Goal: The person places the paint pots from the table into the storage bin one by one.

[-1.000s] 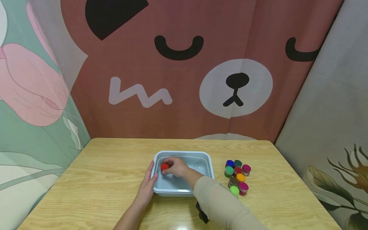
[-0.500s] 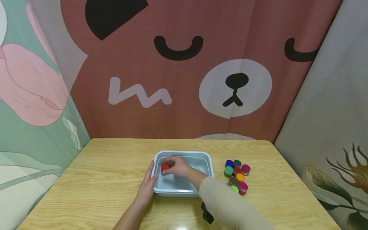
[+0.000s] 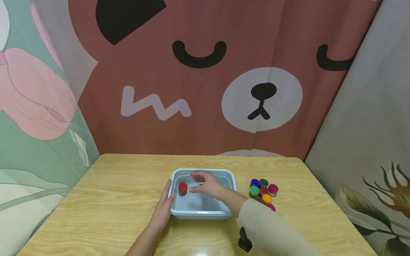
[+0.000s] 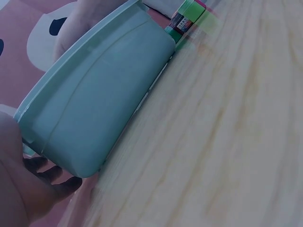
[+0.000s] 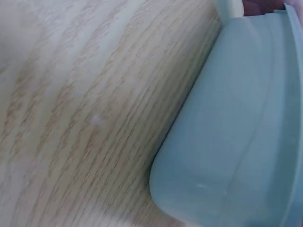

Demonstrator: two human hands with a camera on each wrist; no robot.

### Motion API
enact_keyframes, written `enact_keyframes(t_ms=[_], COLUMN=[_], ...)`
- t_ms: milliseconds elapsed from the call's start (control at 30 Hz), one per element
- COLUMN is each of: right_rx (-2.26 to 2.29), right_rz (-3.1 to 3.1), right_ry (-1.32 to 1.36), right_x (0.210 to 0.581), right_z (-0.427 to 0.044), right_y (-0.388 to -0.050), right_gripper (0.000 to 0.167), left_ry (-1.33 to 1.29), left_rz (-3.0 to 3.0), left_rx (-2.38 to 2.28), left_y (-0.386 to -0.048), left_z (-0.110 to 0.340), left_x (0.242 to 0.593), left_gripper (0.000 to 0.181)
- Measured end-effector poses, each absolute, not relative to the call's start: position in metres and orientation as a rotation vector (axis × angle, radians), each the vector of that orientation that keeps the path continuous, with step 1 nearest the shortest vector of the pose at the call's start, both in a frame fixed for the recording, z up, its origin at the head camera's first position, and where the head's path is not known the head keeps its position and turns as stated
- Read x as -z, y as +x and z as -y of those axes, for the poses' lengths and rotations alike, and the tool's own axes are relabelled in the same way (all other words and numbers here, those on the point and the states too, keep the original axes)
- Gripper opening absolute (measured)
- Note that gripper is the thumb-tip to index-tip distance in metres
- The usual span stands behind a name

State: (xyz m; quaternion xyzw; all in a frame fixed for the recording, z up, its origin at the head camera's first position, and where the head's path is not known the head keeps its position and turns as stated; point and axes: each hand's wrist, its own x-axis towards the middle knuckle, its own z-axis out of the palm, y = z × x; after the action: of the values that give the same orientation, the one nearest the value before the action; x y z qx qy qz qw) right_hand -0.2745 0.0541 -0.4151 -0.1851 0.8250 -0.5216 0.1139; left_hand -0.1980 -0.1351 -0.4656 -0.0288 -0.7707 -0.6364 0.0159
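Observation:
A light blue tray [image 3: 202, 214] stands on the table, and a small red-lidded jar [image 3: 183, 188] sits upright inside it at the left. My left hand [image 3: 162, 209] rests along the tray's left side; in the left wrist view the hand [image 4: 28, 189] has its fingers against the tray's outer wall [image 4: 99, 99]. Over the inside of the tray, just right of the red jar and apart from it, my right hand [image 3: 209, 185] has thumb and fingers spread with nothing between them. The right wrist view shows the tray's outer wall [image 5: 218, 127], without my right hand's fingertips clearly in sight.
Right of the tray, several small jars stand in a cluster, among them a blue one [image 3: 255, 183], a green one [image 3: 254, 192] and an orange one [image 3: 267, 198]. My right sleeve [image 3: 272, 227] partly covers the nearest ones. A printed curtain [image 3: 205, 135] hangs behind the table.
The fingers of my right hand have come off the red jar, and the hand has shifted right, spread wider. The jar stays at the tray's left; my left hand has not moved.

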Motion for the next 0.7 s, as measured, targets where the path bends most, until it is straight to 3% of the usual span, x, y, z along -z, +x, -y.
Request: enact_keyframes(t_ms=[700], right_rx=[1.626], right_rz=[-2.498], right_ry=[-0.434], right_x=[0.374], right_z=[-0.138], right_y=[-0.25], right_gripper=[0.059], left_ry=[-0.077], left_rz=[2.407], left_rx=[1.977], left_y=[-0.199], left_z=[0.136], left_x=[0.465], left_gripper=[0.057])
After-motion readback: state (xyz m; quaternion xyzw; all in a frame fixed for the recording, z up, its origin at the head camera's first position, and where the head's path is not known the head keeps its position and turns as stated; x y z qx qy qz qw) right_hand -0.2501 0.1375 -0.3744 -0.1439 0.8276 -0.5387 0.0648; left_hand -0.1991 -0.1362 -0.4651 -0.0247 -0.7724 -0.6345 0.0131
